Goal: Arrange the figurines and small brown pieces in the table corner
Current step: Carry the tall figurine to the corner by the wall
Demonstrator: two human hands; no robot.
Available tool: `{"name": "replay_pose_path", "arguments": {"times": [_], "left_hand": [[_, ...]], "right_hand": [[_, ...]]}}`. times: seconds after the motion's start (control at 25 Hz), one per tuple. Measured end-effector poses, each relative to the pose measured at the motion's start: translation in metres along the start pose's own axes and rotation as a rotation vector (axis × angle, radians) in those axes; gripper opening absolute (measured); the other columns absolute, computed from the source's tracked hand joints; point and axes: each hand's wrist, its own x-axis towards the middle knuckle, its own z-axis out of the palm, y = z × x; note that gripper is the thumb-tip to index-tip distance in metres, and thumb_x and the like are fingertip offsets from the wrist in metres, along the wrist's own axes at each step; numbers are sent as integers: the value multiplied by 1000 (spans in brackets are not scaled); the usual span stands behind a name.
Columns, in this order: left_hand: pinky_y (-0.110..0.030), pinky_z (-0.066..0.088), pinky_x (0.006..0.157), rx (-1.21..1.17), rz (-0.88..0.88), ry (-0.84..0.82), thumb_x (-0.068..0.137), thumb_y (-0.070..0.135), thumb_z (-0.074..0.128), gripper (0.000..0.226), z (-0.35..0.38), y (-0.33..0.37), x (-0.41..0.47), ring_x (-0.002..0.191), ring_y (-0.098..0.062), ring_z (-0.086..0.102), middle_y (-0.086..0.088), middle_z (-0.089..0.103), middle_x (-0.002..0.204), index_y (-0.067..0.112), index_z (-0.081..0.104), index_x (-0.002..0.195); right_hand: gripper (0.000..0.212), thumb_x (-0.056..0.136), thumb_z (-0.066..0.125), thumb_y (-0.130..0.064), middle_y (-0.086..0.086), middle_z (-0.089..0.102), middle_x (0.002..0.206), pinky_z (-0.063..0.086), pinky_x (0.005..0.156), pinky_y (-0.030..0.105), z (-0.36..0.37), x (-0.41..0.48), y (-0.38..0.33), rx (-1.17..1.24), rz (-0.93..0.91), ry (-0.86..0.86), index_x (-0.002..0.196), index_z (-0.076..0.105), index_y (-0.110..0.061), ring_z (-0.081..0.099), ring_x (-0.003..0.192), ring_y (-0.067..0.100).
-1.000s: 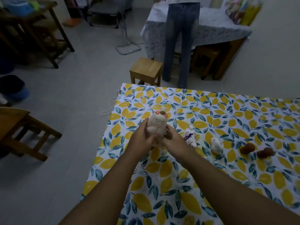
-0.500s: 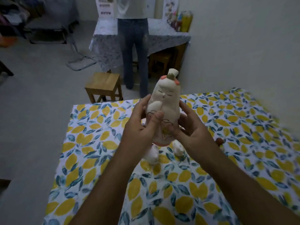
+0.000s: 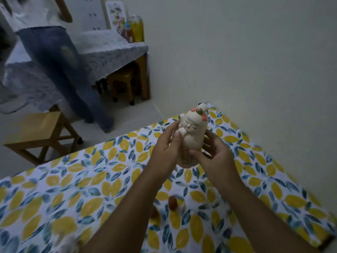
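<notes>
A tall white figurine with closed eyes and an orange-and-brown topknot is held in the air above the far right corner of the table. My left hand grips its left side and my right hand cups its base and right side. The figurine tilts slightly right. A small brown piece stands on the cloth between my forearms, and a second brown piece shows partly beside my left arm. The small white figurines are hidden.
The table has a yellow-and-blue leaf-print cloth and its right edge meets a pale wall. A wooden stool stands on the floor beyond the table. A person in jeans stands by another covered table.
My view has swung right toward the wall corner. Both hands have carried the tall figurine right and farther away, over the corner of the table. The person behind has shifted left in the view.
</notes>
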Motion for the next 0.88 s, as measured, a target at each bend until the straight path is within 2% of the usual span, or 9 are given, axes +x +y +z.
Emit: {"name": "replay_pose_path", "arguments": {"times": [0.08, 0.12, 0.2, 0.28, 0.4, 0.52, 0.64, 0.76, 0.88], "left_hand": [[-19, 54, 86, 9, -35, -11, 106, 35, 43, 34, 36, -17, 61, 116, -3, 62, 19, 65, 125, 35, 58, 136], [-20, 54, 86, 21, -34, -10, 107, 31, 42, 33, 53, -25, 90, 116, -4, 62, 21, 65, 122, 35, 60, 134], [-29, 54, 92, 25, -41, -7, 107, 24, 42, 32, 87, -45, 145, 115, -7, 64, 18, 67, 121, 33, 62, 130], [-39, 53, 98, 19, -83, -4, 107, 22, 44, 33, 112, -65, 189, 118, -12, 63, 6, 68, 128, 28, 62, 133], [-38, 53, 99, 14, -135, -24, 106, 21, 45, 35, 139, -89, 239, 122, -16, 60, -2, 63, 136, 23, 59, 138], [-29, 56, 92, 13, -160, -23, 105, 19, 48, 33, 155, -99, 272, 115, -12, 64, -2, 66, 132, 20, 62, 136], [-26, 57, 87, -4, -181, -15, 105, 17, 50, 33, 164, -110, 291, 104, -6, 66, -3, 67, 129, 18, 62, 136], [-22, 56, 82, 13, -197, -8, 105, 18, 49, 33, 167, -121, 296, 99, 0, 67, -2, 68, 125, 18, 61, 136], [-17, 53, 83, 81, -152, -31, 106, 18, 47, 32, 170, -128, 297, 98, 10, 64, 11, 68, 116, 24, 62, 133]], "right_hand": [[64, 84, 81, -22, -16, 67, 127, 58, 94, 37, -29, 53, 29, -15, 11, 44, 137, 53, -44, 64, 117, 2], [65, 84, 81, -23, -14, 67, 128, 58, 94, 38, -42, 79, 42, -24, 16, 66, 140, 52, -40, 64, 117, 3], [67, 85, 80, -22, -11, 68, 128, 59, 94, 39, -68, 128, 69, -44, 32, 100, 143, 51, -36, 65, 116, 4], [65, 86, 79, -21, -10, 68, 127, 58, 93, 38, -87, 168, 93, -41, 37, 123, 143, 52, -34, 65, 117, 6], [61, 84, 79, -19, -18, 70, 118, 58, 83, 23, -107, 213, 123, -18, 55, 173, 138, 56, -35, 66, 109, -3], [59, 85, 78, -19, -25, 68, 112, 54, 74, 10, -114, 242, 146, -10, 74, 234, 136, 55, -37, 63, 103, -14], [58, 85, 79, -18, -21, 69, 118, 54, 81, 11, -118, 260, 161, -9, 75, 263, 135, 55, -37, 62, 109, -12], [57, 84, 80, -18, -24, 68, 116, 53, 82, 9, -120, 266, 172, -26, 82, 265, 131, 55, -40, 61, 110, -13], [55, 85, 80, -20, -33, 63, 114, 54, 87, 14, -121, 263, 178, -37, 86, 281, 129, 53, -38, 59, 114, -12]]}}
